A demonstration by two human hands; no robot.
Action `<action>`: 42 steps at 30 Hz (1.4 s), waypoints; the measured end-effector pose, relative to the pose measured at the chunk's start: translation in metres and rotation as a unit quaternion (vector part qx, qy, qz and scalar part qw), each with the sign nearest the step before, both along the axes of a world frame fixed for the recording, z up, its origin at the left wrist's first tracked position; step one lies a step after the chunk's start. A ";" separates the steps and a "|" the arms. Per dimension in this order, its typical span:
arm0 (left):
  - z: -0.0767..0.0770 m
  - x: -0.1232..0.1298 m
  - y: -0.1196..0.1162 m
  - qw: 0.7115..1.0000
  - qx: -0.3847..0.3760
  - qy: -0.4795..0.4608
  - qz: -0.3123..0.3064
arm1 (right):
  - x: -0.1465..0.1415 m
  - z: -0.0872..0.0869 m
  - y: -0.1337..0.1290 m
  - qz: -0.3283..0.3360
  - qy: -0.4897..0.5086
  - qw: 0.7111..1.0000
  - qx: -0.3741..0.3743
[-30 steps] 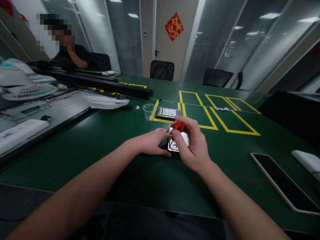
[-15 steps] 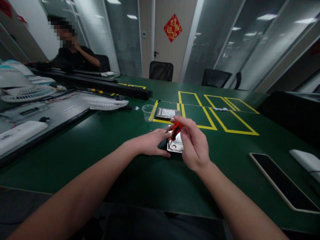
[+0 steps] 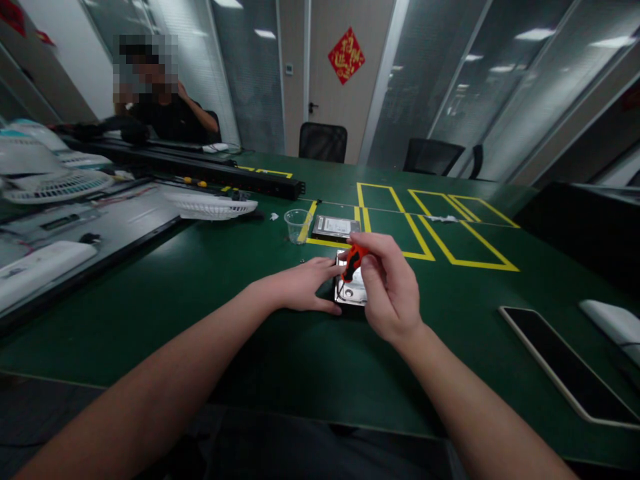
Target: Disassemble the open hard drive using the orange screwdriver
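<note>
A silver hard drive (image 3: pixel 353 294) lies on the green table in front of me, its far right part hidden by my hand. My left hand (image 3: pixel 313 285) grips its left side, thumb at the near corner and fingers toward the far end. In my right hand (image 3: pixel 393 287), closed around the handle, is a red and black screwdriver (image 3: pixel 355 262). The tool tilts, its shaft pointing down at the drive's near left corner. Whether the tip sits in a screw is too small to tell. Behind them rests a second hard drive (image 3: pixel 334 227) with a white label.
A clear plastic cup (image 3: pixel 297 227) stands left of the second drive. Yellow tape outlines (image 3: pixel 425 248) mark the table. A phone-like dark tablet (image 3: pixel 565 360) lies at right. Fan parts (image 3: pixel 210 206) and a long black bar (image 3: pixel 250 180) fill the left. A person (image 3: pixel 173 120) sits across.
The person across the table has shifted to the right and has their hands raised near the head. My hands, the screwdriver and the drive stay almost in place.
</note>
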State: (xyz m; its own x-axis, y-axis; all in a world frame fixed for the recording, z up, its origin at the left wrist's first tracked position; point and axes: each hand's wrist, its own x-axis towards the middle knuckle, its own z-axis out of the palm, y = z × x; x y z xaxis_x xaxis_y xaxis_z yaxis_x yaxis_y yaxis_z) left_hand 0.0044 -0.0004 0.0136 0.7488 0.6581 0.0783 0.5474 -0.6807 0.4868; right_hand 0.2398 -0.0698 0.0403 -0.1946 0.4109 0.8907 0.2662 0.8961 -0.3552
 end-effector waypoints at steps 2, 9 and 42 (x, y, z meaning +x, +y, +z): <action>0.000 0.000 0.000 1.000 0.001 -0.002 -0.003 | 0.000 0.001 0.000 -0.003 -0.002 1.000 0.002; 0.000 0.000 0.000 1.000 0.002 -0.001 -0.008 | -0.001 0.000 -0.001 -0.012 -0.006 1.000 0.001; -0.003 0.000 0.003 1.000 -0.011 0.003 -0.002 | -0.006 -0.005 0.000 -0.041 0.036 0.999 0.007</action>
State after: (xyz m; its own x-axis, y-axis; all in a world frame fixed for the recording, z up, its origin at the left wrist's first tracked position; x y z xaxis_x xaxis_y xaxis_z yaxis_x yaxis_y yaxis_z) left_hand 0.0043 0.0021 0.0110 0.7516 0.6570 0.0591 0.5479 -0.6716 0.4988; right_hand 0.2342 -0.0695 0.0348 -0.0963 0.4106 0.9067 0.3126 0.8773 -0.3641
